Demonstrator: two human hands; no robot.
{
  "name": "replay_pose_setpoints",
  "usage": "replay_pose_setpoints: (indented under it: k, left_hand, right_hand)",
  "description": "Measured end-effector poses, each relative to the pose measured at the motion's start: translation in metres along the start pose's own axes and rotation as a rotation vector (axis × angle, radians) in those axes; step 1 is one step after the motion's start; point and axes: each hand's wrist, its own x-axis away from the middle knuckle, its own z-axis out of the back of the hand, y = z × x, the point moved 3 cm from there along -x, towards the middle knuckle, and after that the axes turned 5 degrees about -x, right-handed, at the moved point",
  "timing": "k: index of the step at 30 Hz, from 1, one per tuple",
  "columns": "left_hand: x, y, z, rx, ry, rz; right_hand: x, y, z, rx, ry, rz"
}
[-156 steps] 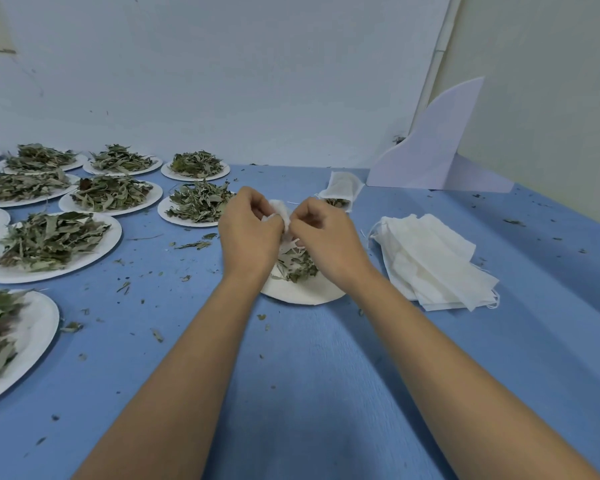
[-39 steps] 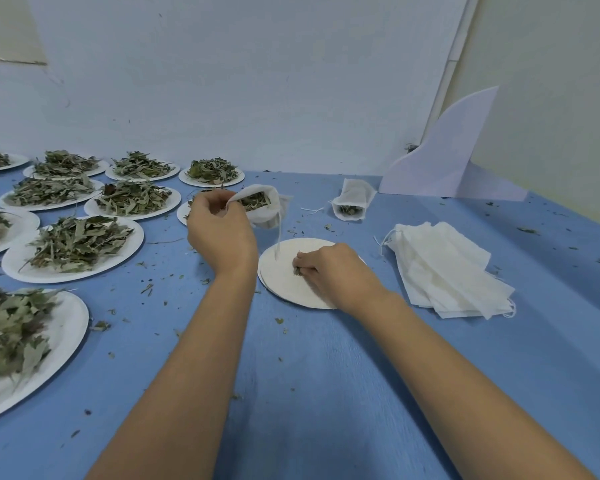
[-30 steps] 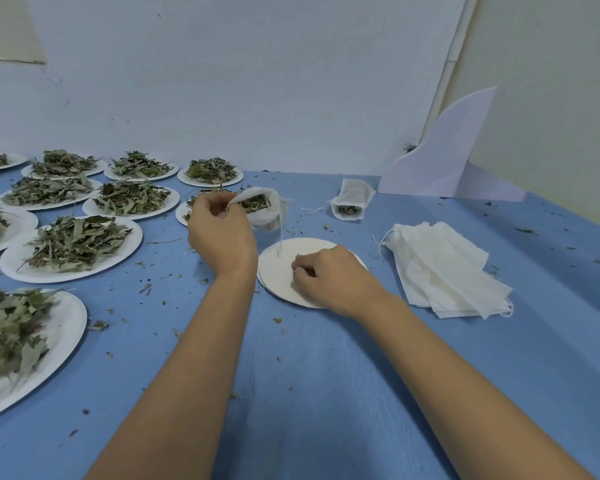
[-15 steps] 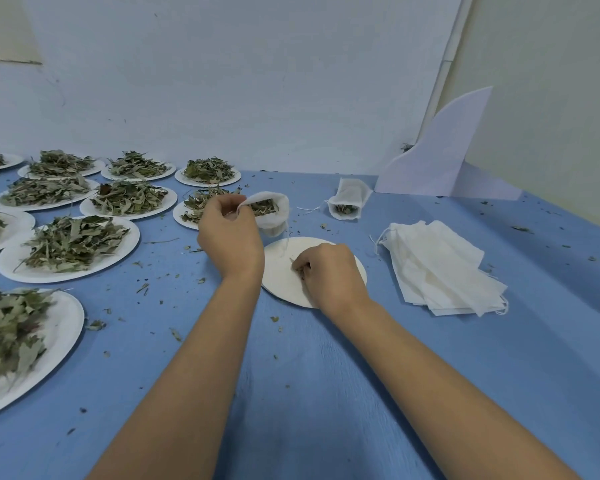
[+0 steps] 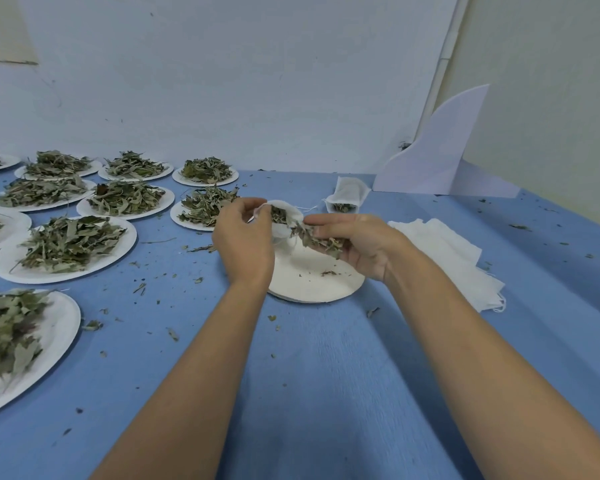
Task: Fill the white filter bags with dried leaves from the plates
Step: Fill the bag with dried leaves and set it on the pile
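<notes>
Across the blue desk [image 5: 326, 375] most plates still carry leaves, so I judge the job far from done. My left hand [image 5: 245, 233] pinches the filter bag [image 5: 286, 216] open above the nearly bare plate [image 5: 312, 282]; my right hand [image 5: 357, 242] cups a clump of dried leaves [image 5: 317, 239] at its mouth. I'd keep the mouth wide and tip slowly, over the plate, to catch spills. Half a second ago my right hand was down on that plate gathering; now it's raised to the bag.
</notes>
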Motion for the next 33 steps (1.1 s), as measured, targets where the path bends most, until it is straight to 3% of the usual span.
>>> replay_pose_setpoints:
  k: [3, 7, 12, 18, 24, 26, 33]
  left_hand:
    - [0.006, 0.004, -0.003, -0.052, -0.07, -0.092]
    - [0.013, 0.011, -0.008, -0.098, -0.164, -0.18]
    - [0.021, 0.012, -0.017, 0.003, -0.307, -0.133]
    - [0.027, 0.011, -0.029, 0.155, -0.536, -0.02]
    - [0.035, 0.009, -0.039, 0.132, -0.717, 0.01]
    - [0.039, 0.011, -0.041, 0.084, -0.714, -0.034]
    - [0.036, 0.015, -0.033, 0.008, -0.455, -0.111]
  right_hand:
    - [-0.002, -0.002, -0.004, 0.048, 0.055, 0.072]
    - [-0.004, 0.0, 0.002, 0.284, 0.238, 0.19]
    - [-0.006, 0.003, 0.012, 0.398, 0.39, 0.219]
    - [-0.008, 0.004, 0.017, 0.289, 0.48, 0.244]
    - [-0.01, 0.008, 0.018, 0.203, 0.536, 0.24]
    - [-0.009, 0.009, 0.018, 0.169, 0.551, 0.248]
    - [-0.01, 0.019, -0.002, 0.101, 0.501, 0.305]
